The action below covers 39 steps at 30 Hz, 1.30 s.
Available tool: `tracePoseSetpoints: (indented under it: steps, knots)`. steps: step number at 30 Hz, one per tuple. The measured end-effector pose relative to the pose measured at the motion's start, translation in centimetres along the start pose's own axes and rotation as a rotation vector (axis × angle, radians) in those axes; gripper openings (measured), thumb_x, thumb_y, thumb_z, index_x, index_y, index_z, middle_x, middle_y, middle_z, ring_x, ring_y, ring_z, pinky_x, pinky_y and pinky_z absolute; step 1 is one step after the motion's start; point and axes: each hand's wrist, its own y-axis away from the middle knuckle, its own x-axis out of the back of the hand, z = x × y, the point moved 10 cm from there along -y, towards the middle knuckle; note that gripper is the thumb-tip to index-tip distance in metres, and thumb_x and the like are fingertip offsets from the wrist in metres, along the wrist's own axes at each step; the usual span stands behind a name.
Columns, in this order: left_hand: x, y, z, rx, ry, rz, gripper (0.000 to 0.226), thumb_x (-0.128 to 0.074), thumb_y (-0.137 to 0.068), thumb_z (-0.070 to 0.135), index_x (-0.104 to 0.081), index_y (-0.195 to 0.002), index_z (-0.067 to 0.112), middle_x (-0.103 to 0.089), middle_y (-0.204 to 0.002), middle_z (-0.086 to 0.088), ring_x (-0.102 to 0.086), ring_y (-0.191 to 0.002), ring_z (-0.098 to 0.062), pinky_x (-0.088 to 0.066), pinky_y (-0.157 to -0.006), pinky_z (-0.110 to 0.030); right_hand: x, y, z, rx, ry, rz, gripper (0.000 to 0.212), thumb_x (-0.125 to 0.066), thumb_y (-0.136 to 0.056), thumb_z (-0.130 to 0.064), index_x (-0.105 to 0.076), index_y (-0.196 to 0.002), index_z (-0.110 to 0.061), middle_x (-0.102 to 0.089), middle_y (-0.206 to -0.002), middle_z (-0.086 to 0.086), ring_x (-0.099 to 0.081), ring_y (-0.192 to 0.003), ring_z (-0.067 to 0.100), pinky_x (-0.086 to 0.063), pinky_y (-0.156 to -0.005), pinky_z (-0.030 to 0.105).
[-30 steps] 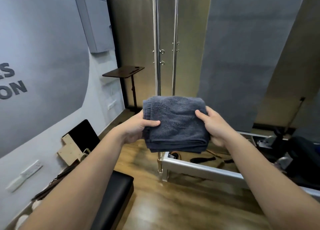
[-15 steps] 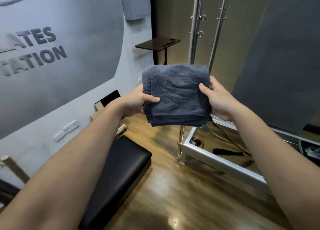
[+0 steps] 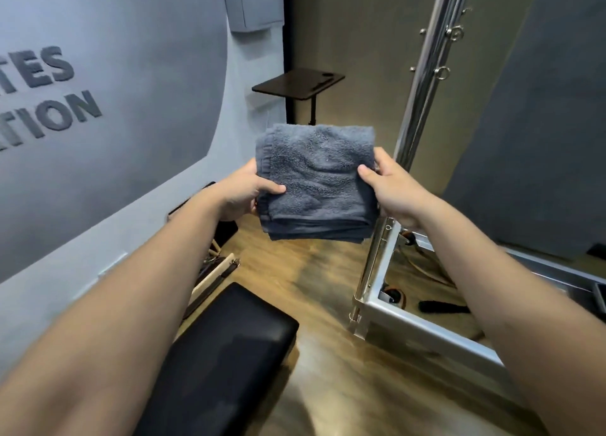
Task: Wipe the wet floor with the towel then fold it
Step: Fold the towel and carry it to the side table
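both hands hold the folded towel [image 3: 314, 180] up in the air at arm's length, over the wooden floor [image 3: 328, 353]. the left hand [image 3: 241, 191] has its grip on the towel's left edge, thumb curled over the top face and the fingers hidden underneath. the right hand [image 3: 393, 189] grips the right edge the same way, thumb pressed on top near the corner, fingers out of sight behind the cloth. the towel is dark grey, folded into a thick square, its stacked layers showing along the near edge.

around them, largest first: a grey wall [image 3: 131, 124] on the left carries raised letters, only partly in view. a metal frame [image 3: 426, 324] with tall chrome poles stands on the floor to the right, the poles rising just behind the towel's right side. a black padded bench [image 3: 223, 363] sits low under the left forearm. a small dark side table [image 3: 298, 83] stands well behind the towel, by the far wall. some wooden sticks [image 3: 213, 276] lie near the wall beside the padded bench.
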Motion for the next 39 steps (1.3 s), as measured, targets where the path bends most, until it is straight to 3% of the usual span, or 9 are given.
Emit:
tracePoseSetpoints:
  steps: [5,10,14,21,24,31,34,36,39]
  knots:
    - [4.9,-5.0,2.2,-0.037,0.016,-0.03,0.067,-0.069,-0.067,0.002,-0.052,-0.124,0.031,-0.07,-0.123,-0.002,-0.061,-0.121,-0.029,-0.04,-0.106,-0.062,-2.0,-5.3,-1.3,-0.001,-0.012,0.067,0.016,-0.039,-0.107,-0.03,-0.047,-0.118,-0.038,-0.066,-0.12,-0.007,-0.068,-0.089,0.017,-0.05,-0.047,0.031]
    - [8.5,-9.2,2.7,-0.051,-0.02,-0.023,0.055,-0.063,-0.086,-0.008,-0.051,-0.119,0.035,-0.07,-0.123,0.002,-0.063,-0.119,-0.026,-0.04,-0.104,-0.065,-3.3,-9.8,-2.2,-0.003,-0.022,0.072,0.016,-0.038,-0.108,-0.029,-0.048,-0.113,-0.041,-0.068,-0.115,-0.008,-0.07,-0.077,0.006,-0.051,-0.046,0.031]
    - [9.7,-12.3,3.0,-0.063,-0.024,0.007,0.063,-0.061,-0.086,-0.009,-0.045,-0.13,0.033,-0.068,-0.124,0.002,-0.061,-0.121,-0.027,-0.044,-0.1,-0.063,-3.2,-13.4,-2.3,0.015,-0.021,0.08,0.018,-0.039,-0.107,-0.029,-0.048,-0.115,-0.042,-0.069,-0.111,-0.006,-0.072,-0.084,0.012,-0.055,-0.053,0.037]
    - [11.2,-19.7,3.6,-0.073,-0.057,0.043,0.06,-0.063,-0.086,-0.006,-0.052,-0.111,0.048,-0.071,-0.115,0.006,-0.064,-0.115,-0.027,-0.049,-0.088,-0.065,-1.5,-21.5,-1.2,0.057,0.019,0.072,0.02,-0.039,-0.108,-0.024,-0.05,-0.114,-0.04,-0.068,-0.106,-0.001,-0.069,-0.077,0.007,-0.048,-0.045,0.019]
    - [11.9,-23.6,4.2,-0.074,-0.065,0.072,0.061,-0.061,-0.087,-0.007,-0.051,-0.115,0.045,-0.07,-0.119,0.002,-0.065,-0.114,-0.029,-0.048,-0.09,-0.067,-0.5,-26.1,-1.1,0.106,0.02,0.063,0.022,-0.041,-0.107,-0.021,-0.051,-0.118,-0.037,-0.068,-0.11,-0.002,-0.068,-0.094,0.015,-0.053,-0.069,0.029]
    - [12.4,-33.0,8.2,-0.092,-0.036,0.118,0.067,-0.06,-0.084,-0.008,-0.05,-0.122,0.047,-0.071,-0.119,0.005,-0.065,-0.116,-0.028,-0.049,-0.093,-0.065,3.4,-35.8,-2.2,0.174,0.045,0.118,0.021,-0.044,-0.105,-0.019,-0.051,-0.114,-0.037,-0.065,-0.107,-0.016,-0.062,-0.094,0.001,-0.047,-0.089,0.028]
    - [12.0,-35.7,9.2,-0.111,-0.032,0.142,0.074,-0.063,-0.077,-0.001,-0.046,-0.132,0.045,-0.068,-0.125,0.001,-0.063,-0.118,-0.029,-0.047,-0.095,-0.065,4.7,-39.0,-2.0,0.146,-0.045,0.17,0.025,-0.044,-0.103,-0.018,-0.055,-0.122,-0.03,-0.067,-0.117,-0.008,-0.064,-0.108,0.012,-0.048,-0.101,0.037]
    - [11.8,-37.1,9.4,-0.118,-0.041,0.15,0.07,-0.061,-0.083,-0.003,-0.047,-0.131,0.045,-0.069,-0.123,0.002,-0.064,-0.117,-0.028,-0.052,-0.092,-0.061,4.9,-40.5,-1.6,0.115,-0.095,0.194,0.029,-0.046,-0.103,-0.017,-0.055,-0.129,-0.025,-0.067,-0.121,-0.005,-0.064,-0.112,0.017,-0.047,-0.106,0.043]
    - [12.2,-38.8,9.8,-0.132,-0.031,0.162,0.061,-0.058,-0.088,-0.003,-0.051,-0.12,0.049,-0.072,-0.115,0.008,-0.065,-0.114,-0.025,-0.06,-0.075,-0.043,4.8,-42.4,-1.2,0.11,-0.114,0.201,0.024,-0.047,-0.103,-0.016,-0.057,-0.121,-0.028,-0.068,-0.113,-0.011,-0.064,-0.109,0.016,-0.048,-0.105,0.042]
